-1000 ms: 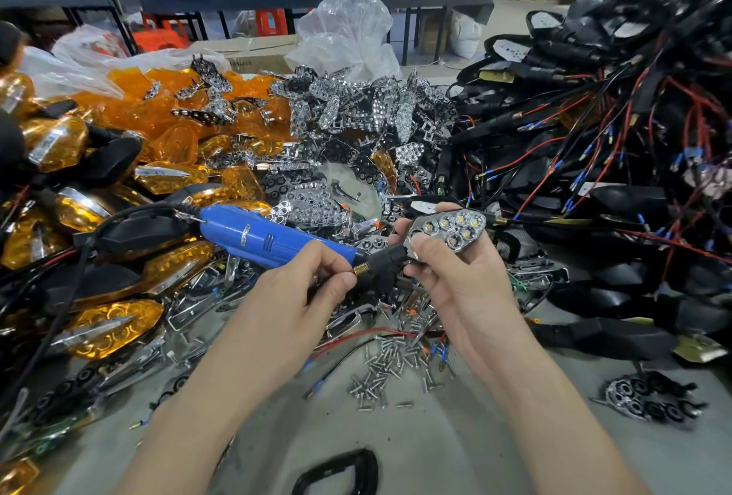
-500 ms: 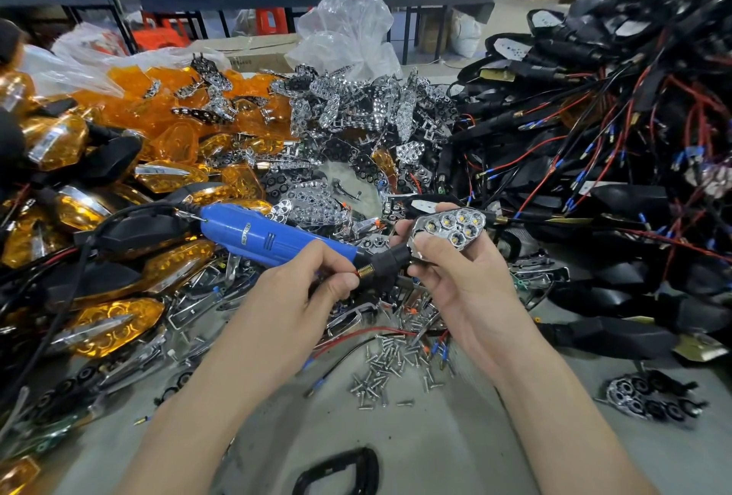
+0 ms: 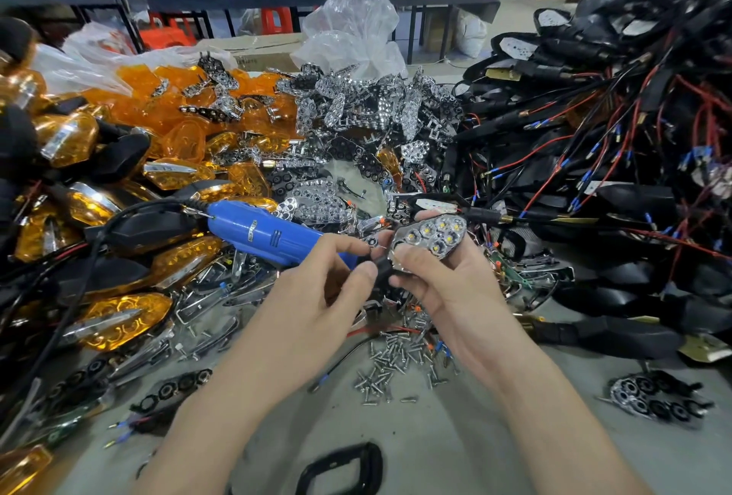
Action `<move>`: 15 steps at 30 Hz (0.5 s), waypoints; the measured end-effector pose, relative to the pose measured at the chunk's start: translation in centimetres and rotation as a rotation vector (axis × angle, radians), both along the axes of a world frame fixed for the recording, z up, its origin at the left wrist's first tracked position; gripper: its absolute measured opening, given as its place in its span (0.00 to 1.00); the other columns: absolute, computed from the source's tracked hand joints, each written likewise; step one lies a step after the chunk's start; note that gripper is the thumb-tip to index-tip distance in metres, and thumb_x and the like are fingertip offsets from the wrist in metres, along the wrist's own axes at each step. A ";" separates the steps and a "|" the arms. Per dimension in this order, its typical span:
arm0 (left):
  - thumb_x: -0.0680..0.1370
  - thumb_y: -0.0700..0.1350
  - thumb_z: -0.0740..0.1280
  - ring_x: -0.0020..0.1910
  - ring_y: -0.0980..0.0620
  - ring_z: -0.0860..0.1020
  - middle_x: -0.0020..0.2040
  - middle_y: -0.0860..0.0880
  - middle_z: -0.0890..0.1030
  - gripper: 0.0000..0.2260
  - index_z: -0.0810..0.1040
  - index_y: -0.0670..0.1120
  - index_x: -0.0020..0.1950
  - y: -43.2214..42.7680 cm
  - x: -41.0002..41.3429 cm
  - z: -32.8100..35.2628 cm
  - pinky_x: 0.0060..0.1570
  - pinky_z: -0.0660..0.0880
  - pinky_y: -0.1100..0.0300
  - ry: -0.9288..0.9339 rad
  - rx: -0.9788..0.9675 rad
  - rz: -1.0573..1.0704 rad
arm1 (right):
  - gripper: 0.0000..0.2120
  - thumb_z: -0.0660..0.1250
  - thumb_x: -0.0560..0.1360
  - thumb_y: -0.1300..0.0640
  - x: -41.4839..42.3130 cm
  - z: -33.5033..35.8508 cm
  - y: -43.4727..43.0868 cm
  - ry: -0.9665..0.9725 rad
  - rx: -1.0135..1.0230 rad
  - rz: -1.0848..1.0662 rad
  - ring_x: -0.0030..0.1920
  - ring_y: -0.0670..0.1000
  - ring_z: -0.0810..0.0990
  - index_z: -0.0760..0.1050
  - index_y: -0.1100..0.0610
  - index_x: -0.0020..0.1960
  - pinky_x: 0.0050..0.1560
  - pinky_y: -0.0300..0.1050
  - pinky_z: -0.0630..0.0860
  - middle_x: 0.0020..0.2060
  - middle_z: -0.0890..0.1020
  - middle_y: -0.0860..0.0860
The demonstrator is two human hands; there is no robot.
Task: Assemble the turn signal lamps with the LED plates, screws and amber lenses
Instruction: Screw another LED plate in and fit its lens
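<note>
My left hand [image 3: 317, 296] grips the front end of a blue electric screwdriver [image 3: 261, 233], whose black tip meets the narrow end of a turn signal lamp. My right hand [image 3: 447, 288] holds that lamp with its chrome LED plate [image 3: 431, 235] facing up, several LEDs showing. Loose screws [image 3: 396, 364] lie in a small heap on the table under my hands. Amber lenses [image 3: 174, 106] are piled at the back left. Spare chrome LED plates [image 3: 368, 106] are heaped at the back centre.
Finished amber lamps [image 3: 119, 316] crowd the left side. Black housings with red and black wires [image 3: 594, 146] are stacked on the right. A black ring part [image 3: 344, 467] lies near the front edge, a dark LED board [image 3: 649, 399] at the right. Plastic bags [image 3: 352, 27] stand behind.
The screwdriver tip and my left hand have moved slightly closer to the lamp's narrow end. The lamp stays in my right hand, barely shifted.
</note>
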State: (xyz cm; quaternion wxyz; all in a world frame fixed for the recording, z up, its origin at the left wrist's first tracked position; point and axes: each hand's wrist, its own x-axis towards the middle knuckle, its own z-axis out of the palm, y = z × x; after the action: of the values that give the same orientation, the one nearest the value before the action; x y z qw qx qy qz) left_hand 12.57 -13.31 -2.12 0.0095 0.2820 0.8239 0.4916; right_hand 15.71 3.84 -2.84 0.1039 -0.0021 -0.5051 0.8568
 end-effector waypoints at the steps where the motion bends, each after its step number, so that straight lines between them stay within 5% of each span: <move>1: 0.80 0.61 0.60 0.30 0.58 0.72 0.37 0.51 0.77 0.06 0.73 0.63 0.54 0.0 0.0 0.0 0.32 0.66 0.68 0.000 -0.011 0.019 | 0.14 0.71 0.71 0.64 0.0 0.0 -0.1 -0.005 -0.005 0.017 0.50 0.52 0.87 0.81 0.48 0.51 0.42 0.39 0.81 0.49 0.87 0.56; 4: 0.78 0.64 0.57 0.29 0.58 0.72 0.37 0.50 0.78 0.12 0.74 0.61 0.55 -0.1 -0.1 0.0 0.32 0.67 0.68 0.006 -0.043 0.054 | 0.15 0.72 0.72 0.65 0.0 -0.1 0.1 -0.021 -0.030 0.061 0.52 0.51 0.87 0.75 0.53 0.56 0.44 0.40 0.82 0.48 0.88 0.53; 9: 0.76 0.67 0.57 0.30 0.60 0.74 0.40 0.54 0.79 0.16 0.75 0.62 0.57 -0.2 -0.1 0.0 0.32 0.67 0.68 -0.004 -0.072 0.097 | 0.08 0.71 0.77 0.54 -0.3 -0.3 -0.2 -0.065 -0.127 0.092 0.54 0.54 0.86 0.82 0.52 0.56 0.45 0.42 0.83 0.56 0.86 0.59; 12: 0.74 0.70 0.54 0.38 0.64 0.73 0.44 0.56 0.77 0.22 0.76 0.63 0.61 -0.2 -0.3 -0.1 0.38 0.65 0.67 0.020 -0.121 0.135 | 0.22 0.64 0.76 0.43 -0.6 -0.2 -0.4 -0.132 -0.169 0.113 0.53 0.55 0.87 0.78 0.58 0.60 0.42 0.44 0.84 0.55 0.86 0.60; 15: 0.75 0.69 0.55 0.38 0.66 0.74 0.46 0.58 0.79 0.22 0.76 0.63 0.63 -0.2 -0.3 -0.1 0.37 0.65 0.68 0.008 -0.134 0.119 | 0.22 0.62 0.74 0.41 -0.7 0.0 -0.5 -0.150 -0.155 0.111 0.48 0.54 0.88 0.78 0.57 0.55 0.38 0.44 0.83 0.51 0.87 0.58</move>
State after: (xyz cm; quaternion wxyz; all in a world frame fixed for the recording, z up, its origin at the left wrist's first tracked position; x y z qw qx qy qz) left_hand 12.26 -13.54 -2.18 -0.0043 0.2334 0.8702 0.4340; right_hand 15.04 3.36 -2.89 0.0180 -0.0462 -0.4431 0.8951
